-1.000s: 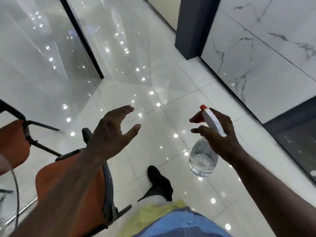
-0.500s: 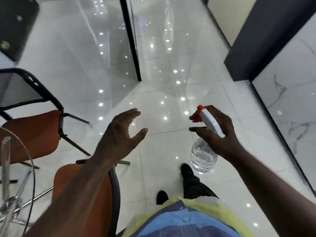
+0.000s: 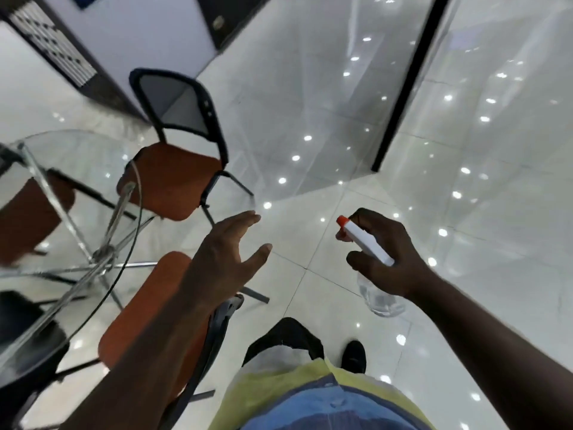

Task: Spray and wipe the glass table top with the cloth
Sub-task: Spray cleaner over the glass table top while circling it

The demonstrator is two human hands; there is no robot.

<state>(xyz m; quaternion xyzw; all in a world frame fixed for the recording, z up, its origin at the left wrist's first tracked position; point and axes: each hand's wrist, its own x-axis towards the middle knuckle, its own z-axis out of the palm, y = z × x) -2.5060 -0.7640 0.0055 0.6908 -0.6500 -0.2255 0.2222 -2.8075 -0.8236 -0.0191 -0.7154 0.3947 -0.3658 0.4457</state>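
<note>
A round glass table top (image 3: 62, 156) on crossed metal legs lies at the left of the head view. My right hand (image 3: 387, 256) grips a clear spray bottle (image 3: 376, 297) by its white trigger head with a red nozzle, held in the air right of centre and well away from the table. My left hand (image 3: 223, 259) hangs in the air with fingers spread and holds nothing, above the back of an orange chair. No cloth is in view.
An orange-seated chair (image 3: 173, 181) with a black mesh back stands beyond the table, and another orange chair (image 3: 145, 308) is just under my left arm. A third orange seat (image 3: 28, 212) shows through the glass. Glossy white tiles stretch right; a dark frame post (image 3: 400, 97) rises there.
The view has swung left, bringing the glass table and chairs into sight. Both hands keep about the same pose, the bottle still in my right hand.
</note>
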